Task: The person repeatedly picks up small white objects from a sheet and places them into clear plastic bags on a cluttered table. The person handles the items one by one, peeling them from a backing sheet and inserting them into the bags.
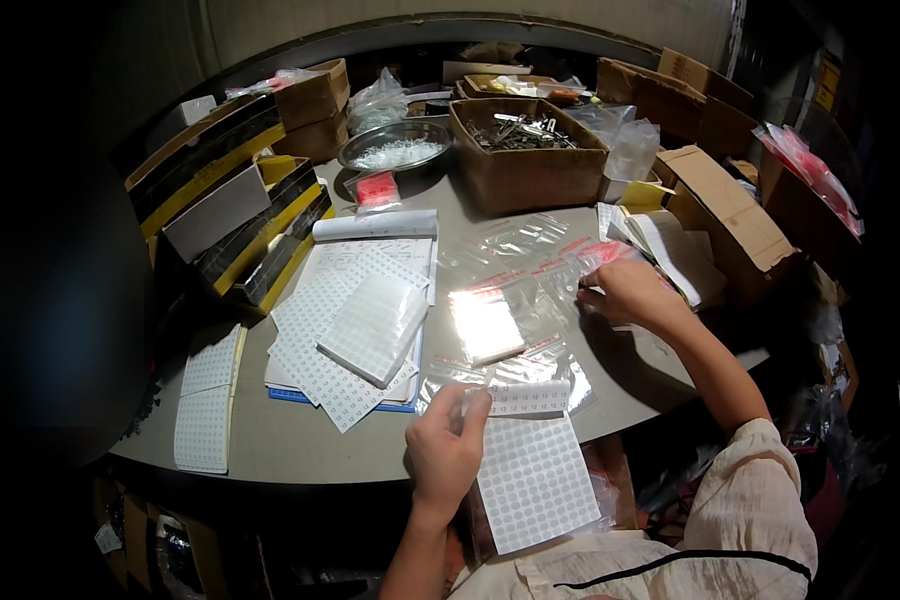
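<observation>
My left hand (448, 440) is closed on the upper left edge of a sticker sheet (538, 475) with rows of small round labels; the sheet's top is folded over and it hangs past the table's front edge. To the right, my right hand (632, 290) has its fingers drawn together over the clear zip bags; what they pinch, if anything, is hidden. Several flat clear zip bags (555, 290) with red strips spread between the hands. Among them lies a shiny stack of clear bags (487, 325), bright with glare.
Left of the bags, more sticker sheets (300, 325) and a packet of clear sleeves (375, 328) cover a clipboard. A label pad (208, 405) lies near the left edge. Behind stand a metal bowl (395, 145) and a brown box (525, 175) of metal parts. Cartons (735, 205) line the right side.
</observation>
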Demonstrator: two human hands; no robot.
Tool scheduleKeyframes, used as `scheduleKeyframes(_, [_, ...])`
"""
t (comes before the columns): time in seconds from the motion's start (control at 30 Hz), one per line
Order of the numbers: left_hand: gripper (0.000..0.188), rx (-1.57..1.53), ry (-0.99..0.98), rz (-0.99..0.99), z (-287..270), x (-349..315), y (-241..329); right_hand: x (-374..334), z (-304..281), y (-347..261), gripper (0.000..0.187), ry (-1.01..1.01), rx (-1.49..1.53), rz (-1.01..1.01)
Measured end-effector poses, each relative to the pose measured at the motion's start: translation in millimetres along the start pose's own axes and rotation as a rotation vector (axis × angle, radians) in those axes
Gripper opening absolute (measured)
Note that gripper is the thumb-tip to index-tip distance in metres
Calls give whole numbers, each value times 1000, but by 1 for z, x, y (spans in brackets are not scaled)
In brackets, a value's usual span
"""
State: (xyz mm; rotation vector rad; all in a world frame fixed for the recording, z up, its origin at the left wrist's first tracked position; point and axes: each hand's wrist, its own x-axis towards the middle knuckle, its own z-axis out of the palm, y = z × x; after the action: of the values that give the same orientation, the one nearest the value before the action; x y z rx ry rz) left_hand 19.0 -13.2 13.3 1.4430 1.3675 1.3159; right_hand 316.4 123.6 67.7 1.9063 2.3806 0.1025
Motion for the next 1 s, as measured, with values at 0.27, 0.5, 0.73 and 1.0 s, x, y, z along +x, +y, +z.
scheduleKeyframes(0.27, [21,-67,17,21,3,1,-5,42,15,-1,42,55,-19,7])
scheduleKeyframes(0.5, [22,-13,-39,-34,-4,2,-6,51,-14,2,45,-74,720,-317])
scheduleKeyframes(0.73, [23,-150,-125,32,-4,6,-13,62,-12,-6,46,-156,517,-537])
scheduleKeyframes(1.0, [21,-153,-106,26,-5,5,-7,60,17,-15,47,126,135,-505])
